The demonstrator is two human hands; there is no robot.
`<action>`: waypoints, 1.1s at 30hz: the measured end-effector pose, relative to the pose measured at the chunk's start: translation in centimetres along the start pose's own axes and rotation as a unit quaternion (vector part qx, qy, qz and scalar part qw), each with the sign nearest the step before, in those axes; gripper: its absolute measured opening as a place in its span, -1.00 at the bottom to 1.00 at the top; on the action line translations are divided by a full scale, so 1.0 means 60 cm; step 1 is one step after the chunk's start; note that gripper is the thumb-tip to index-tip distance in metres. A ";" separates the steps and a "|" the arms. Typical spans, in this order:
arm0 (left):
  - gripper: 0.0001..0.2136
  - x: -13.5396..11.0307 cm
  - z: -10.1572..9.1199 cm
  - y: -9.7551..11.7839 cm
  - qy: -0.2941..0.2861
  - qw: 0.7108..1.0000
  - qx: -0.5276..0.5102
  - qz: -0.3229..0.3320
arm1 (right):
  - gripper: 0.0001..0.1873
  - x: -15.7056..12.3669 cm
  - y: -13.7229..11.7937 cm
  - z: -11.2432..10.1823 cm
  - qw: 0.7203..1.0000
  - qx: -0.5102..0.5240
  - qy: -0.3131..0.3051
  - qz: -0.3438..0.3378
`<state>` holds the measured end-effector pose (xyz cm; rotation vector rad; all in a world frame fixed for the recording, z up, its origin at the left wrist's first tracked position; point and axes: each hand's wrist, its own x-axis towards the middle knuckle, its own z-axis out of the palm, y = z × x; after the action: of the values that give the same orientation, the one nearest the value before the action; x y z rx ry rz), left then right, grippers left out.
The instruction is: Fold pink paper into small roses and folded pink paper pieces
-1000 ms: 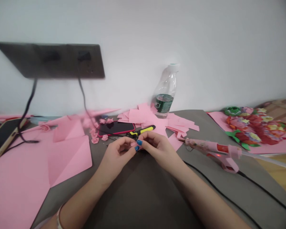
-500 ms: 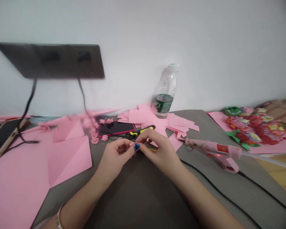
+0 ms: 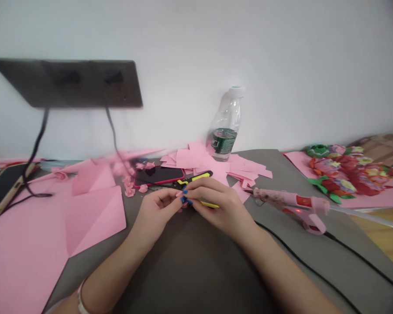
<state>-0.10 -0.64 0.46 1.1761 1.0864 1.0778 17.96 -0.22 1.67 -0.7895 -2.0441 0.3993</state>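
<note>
Above the grey tabletop, my left hand (image 3: 157, 213) and my right hand (image 3: 221, 207) meet fingertip to fingertip. A small pink paper piece (image 3: 180, 194) is pinched between them, mostly hidden by the fingers. Blue shows at the thumb and finger tips, seemingly painted nails. Just behind the hands lies a black and yellow tool (image 3: 196, 177), partly covered by them; its kind is hard to make out. A phone with a red edge (image 3: 160, 175) rests beyond my left hand, with small crumpled pink paper pieces (image 3: 129, 187) beside it.
A pink glue gun (image 3: 281, 198) lies to the right, its red light lit and its cord trailing forward. Pink paper strips (image 3: 245, 166) surround a water bottle (image 3: 225, 131) by the wall. Large pink sheets (image 3: 22, 235) cover the left side; paper flowers (image 3: 347, 170) lie far right.
My right fingers have shifted over the pink paper piece, now more extended and closer together, and more blue shows at the tips. My left hand keeps its pinch. The view has shifted slightly.
</note>
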 end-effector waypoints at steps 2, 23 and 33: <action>-0.77 0.001 -0.001 0.001 0.006 1.000 0.001 0.003 | -0.80 0.000 0.000 0.000 1.000 0.015 0.003 0.009; -0.75 0.000 0.001 0.003 -0.019 0.999 0.035 -0.028 | -0.83 0.003 -0.002 0.010 0.946 0.189 0.026 0.261; -0.77 0.000 0.000 -0.001 -0.035 0.999 0.038 -0.007 | -0.93 -0.002 -0.004 0.019 0.962 0.125 0.016 0.243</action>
<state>-0.07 -0.63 0.39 1.2550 1.0877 0.9860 16.98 -0.48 1.09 -1.1286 -1.7082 0.8936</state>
